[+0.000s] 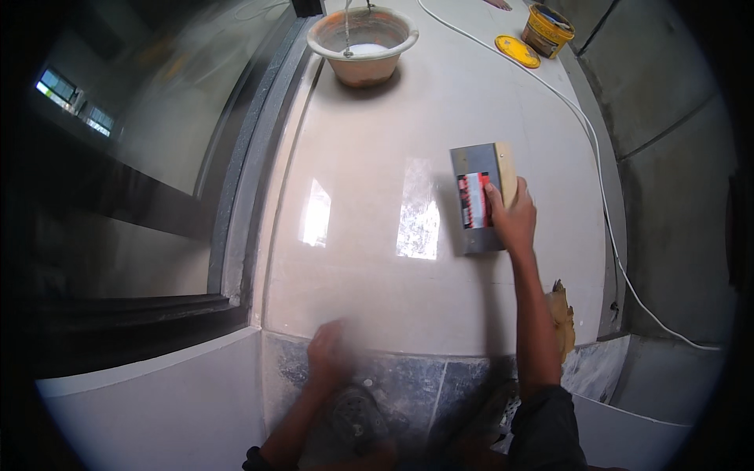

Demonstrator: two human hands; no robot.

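Observation:
My right hand [515, 218] grips a wide putty scraper [477, 157] by its pale wooden edge, the thumb pressing on the grey metal blade. A red, white and black label sticks to the blade. The scraper is held over the glossy light floor [353, 282]. Lower left, my left hand [326, 349] is low over the line where the light floor meets the dark tiles. Motion smears its fingers, so whether it holds anything is unclear.
A beige basin [365, 69] holding something white stands at the far left. Far right are a yellow bucket [548, 31] and its lid [517, 51]. A white cable [593, 137] runs along the right wall. Torn brown cardboard [562, 318] lies by my right forearm. A dark door frame [243, 180] borders the left.

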